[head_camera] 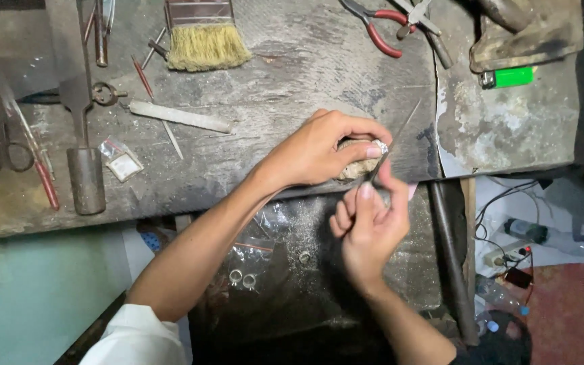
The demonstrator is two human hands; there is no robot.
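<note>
While left fingers [372,150] pinch the ring [381,147], right fingers [366,191] touch beneath.

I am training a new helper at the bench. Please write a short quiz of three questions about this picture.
1. True or false: the left hand rests on the bench edge.
2. Which lies nearest the brush? A) lighter B) pliers C) flat file
3. What does the right hand pinch?

Key: 1. True; it grips a small pale, shiny piece there. 2. C. 3. A thin pointed tool, its tip at the piece.
</note>
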